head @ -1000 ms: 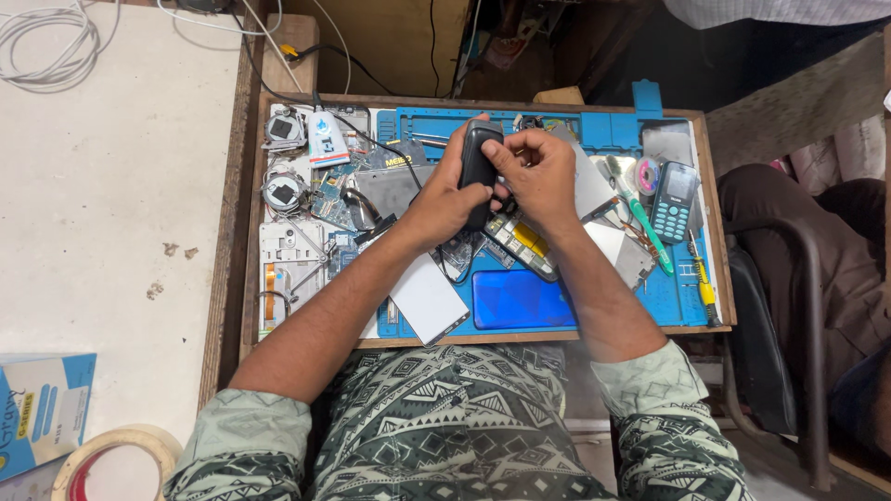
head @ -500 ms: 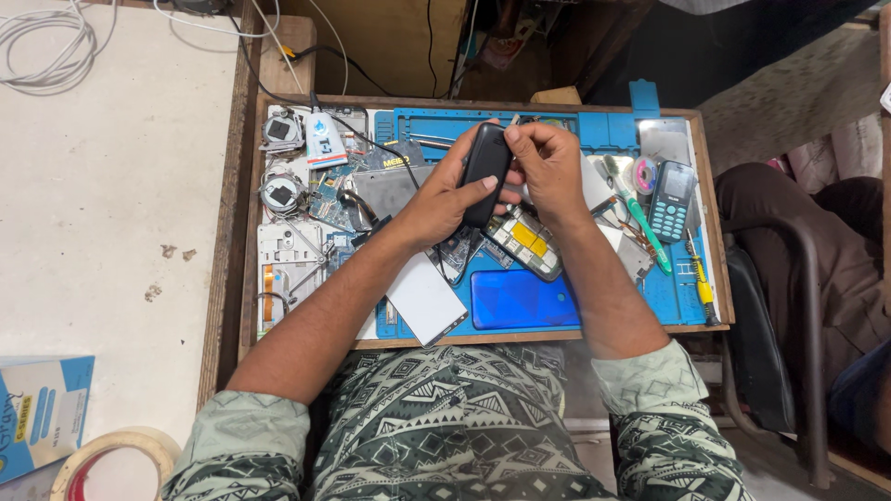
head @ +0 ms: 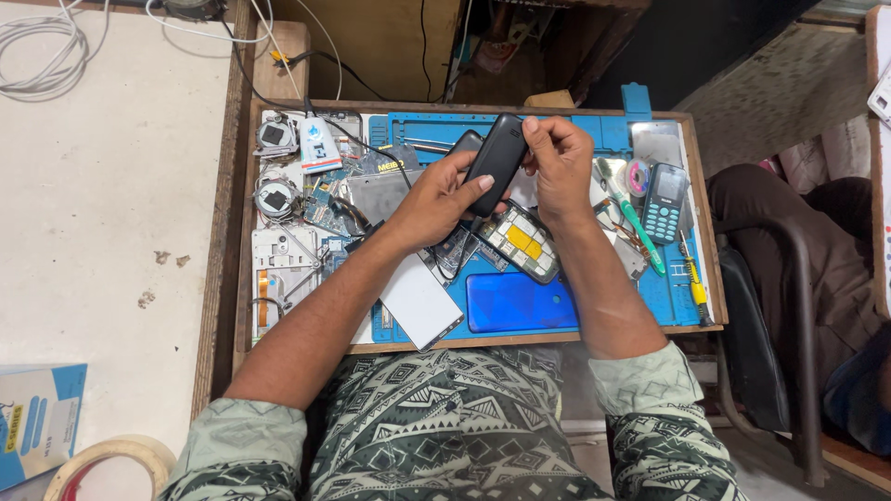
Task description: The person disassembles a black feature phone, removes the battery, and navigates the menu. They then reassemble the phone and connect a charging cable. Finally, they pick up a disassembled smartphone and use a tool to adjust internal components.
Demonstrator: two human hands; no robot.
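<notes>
Wooden edging frames the shallow work tray (head: 239, 278) in front of us, with a blue repair mat (head: 668, 306) lining it and our patterned shirt filling the near edge of the view.

Nearest on the mat we see a glossy blue phone back cover (head: 522, 302) and a white rectangular panel (head: 419, 301). Just beyond lies an opened phone body with yellow parts (head: 520, 241), directly under our wrists.

Above that, both our hands hold a small black phone (head: 497, 162), raised off the mat and tilted, its plain dark back toward us. Our left hand (head: 436, 199) is closed on its lower half, thumb across the back and fingers wrapped behind. Our right hand (head: 557, 162) pinches the upper end between thumb and fingertips.

We judge the phone to be light, stiff and fairly smooth, so a grip along the long edges would hold best. If the back is a thin plastic shell it may flex or crack under hard pressure at one corner, so force is better spread along the seam.

To the right lie a green-handled tool (head: 639, 227), a dark blue keypad phone (head: 664, 202) and a yellow screwdriver (head: 694, 283). Farther left sit circuit boards and small parts (head: 278, 199), with white cables (head: 37, 56) on the pale table beyond.
</notes>
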